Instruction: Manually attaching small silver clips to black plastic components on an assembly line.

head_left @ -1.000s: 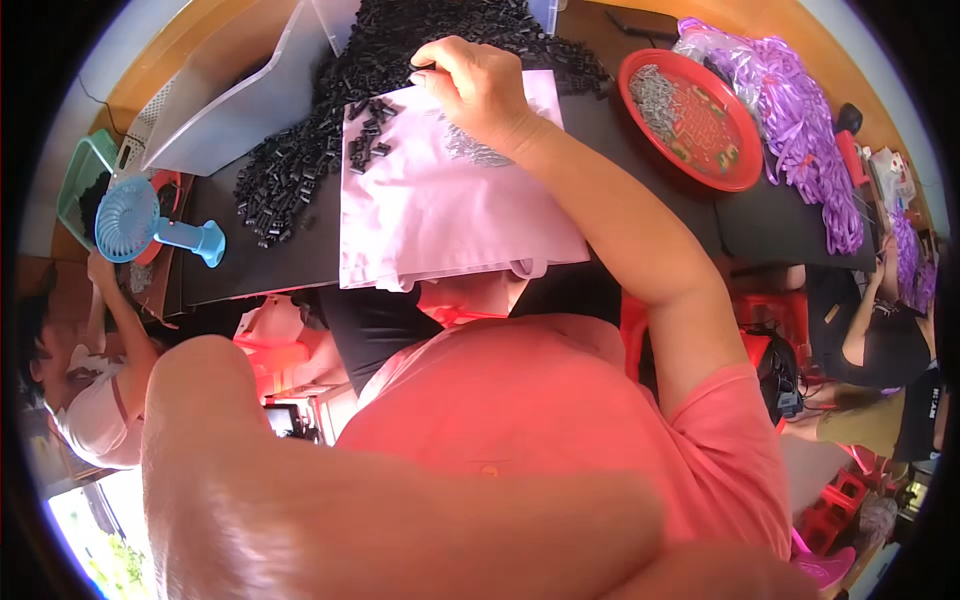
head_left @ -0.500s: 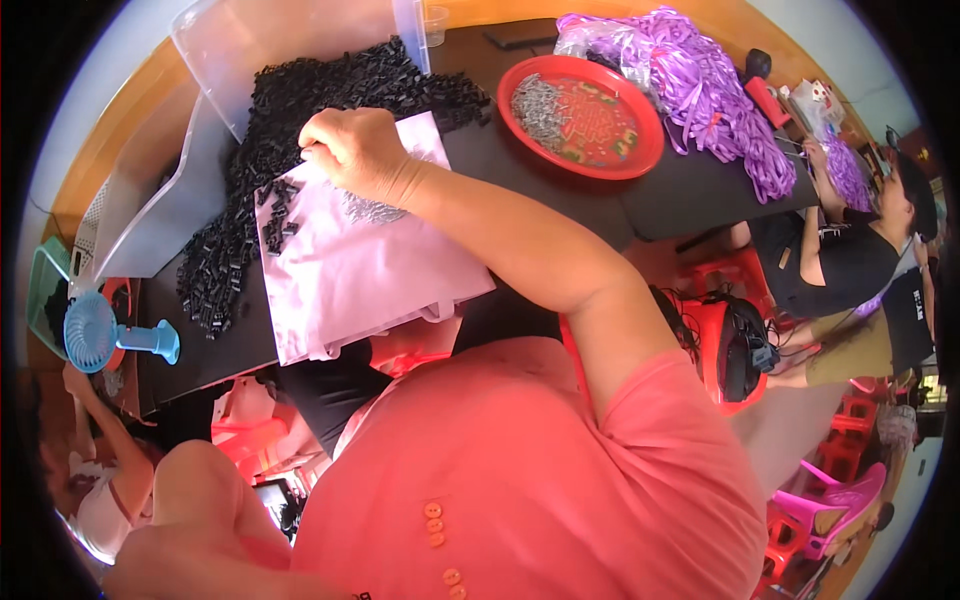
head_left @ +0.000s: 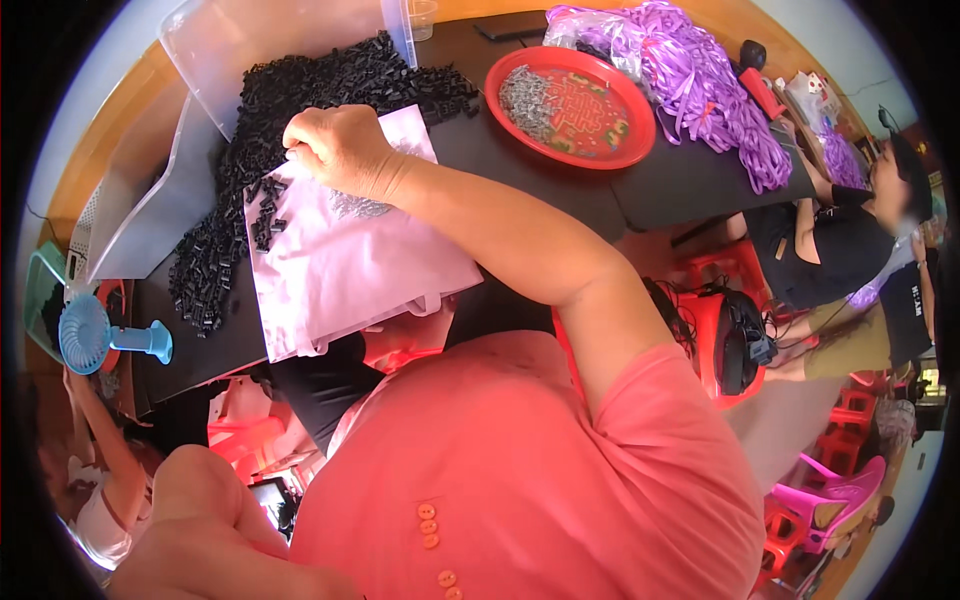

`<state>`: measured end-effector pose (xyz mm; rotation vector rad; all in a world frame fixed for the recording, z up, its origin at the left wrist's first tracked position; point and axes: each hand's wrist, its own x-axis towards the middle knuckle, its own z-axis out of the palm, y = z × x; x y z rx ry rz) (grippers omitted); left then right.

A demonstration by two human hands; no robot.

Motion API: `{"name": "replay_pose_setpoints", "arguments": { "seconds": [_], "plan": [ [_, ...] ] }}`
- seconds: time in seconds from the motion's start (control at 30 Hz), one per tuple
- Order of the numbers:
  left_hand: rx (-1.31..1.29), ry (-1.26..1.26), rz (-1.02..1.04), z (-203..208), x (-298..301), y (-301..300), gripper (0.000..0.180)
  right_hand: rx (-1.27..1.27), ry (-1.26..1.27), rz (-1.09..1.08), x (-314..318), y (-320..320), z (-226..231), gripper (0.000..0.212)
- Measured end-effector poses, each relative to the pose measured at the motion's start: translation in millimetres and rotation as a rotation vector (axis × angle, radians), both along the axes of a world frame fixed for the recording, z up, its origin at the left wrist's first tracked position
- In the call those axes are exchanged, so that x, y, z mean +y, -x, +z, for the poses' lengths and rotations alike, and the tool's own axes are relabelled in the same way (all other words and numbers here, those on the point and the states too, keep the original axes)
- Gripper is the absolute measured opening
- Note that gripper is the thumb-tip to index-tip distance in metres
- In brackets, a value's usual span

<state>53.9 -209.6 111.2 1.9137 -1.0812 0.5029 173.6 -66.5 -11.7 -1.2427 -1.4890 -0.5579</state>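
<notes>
My right hand (head_left: 342,150) is over the far part of a pink cloth bag (head_left: 350,270), its fingers curled and pressed together. What they hold, if anything, is hidden. Small silver-grey metal pieces (head_left: 358,205) lie on the bag under my wrist. A few small black plastic pieces (head_left: 268,215) lie on its left side. Beyond the hand spreads a big heap of the same black pieces (head_left: 310,85). My left arm (head_left: 200,510) is bent at the lower left, and its hand does not show.
A red tray (head_left: 610,145) with silver metal pieces stands beyond my forearm. Purple straps (head_left: 690,80) are piled at the far right. Clear plastic bins (head_left: 165,215) border the black heap. A blue fan (head_left: 85,333) is at the left table edge. Co-workers sit at right (head_left: 800,250) and left (head_left: 115,500).
The whole view has shifted slightly, so things sit a little further left. My right hand keeps its closed shape over the bag. The person at right has lowered an arm.
</notes>
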Motion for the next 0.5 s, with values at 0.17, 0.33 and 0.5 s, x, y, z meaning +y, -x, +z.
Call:
{"name": "replay_pose_setpoints", "arguments": {
  "seconds": [0.17, 0.33, 0.5],
  "plan": [
    [0.016, -0.018, -0.095, 0.1, -9.4, -24.5, 0.014, -0.011, -0.026, -0.020, -1.5, -1.9, 2.3, 0.007],
    [0.059, -0.016, -0.055, -7.4, -0.1, -4.4, 0.015, 0.002, -0.080, 0.080, 12.3, 4.3, -8.4, 0.008],
    [0.201, -0.015, 0.180, -20.0, 28.7, 62.5, 0.016, 0.019, -0.032, 0.027, -4.2, -17.3, -2.5, 0.011]
  ]
}}
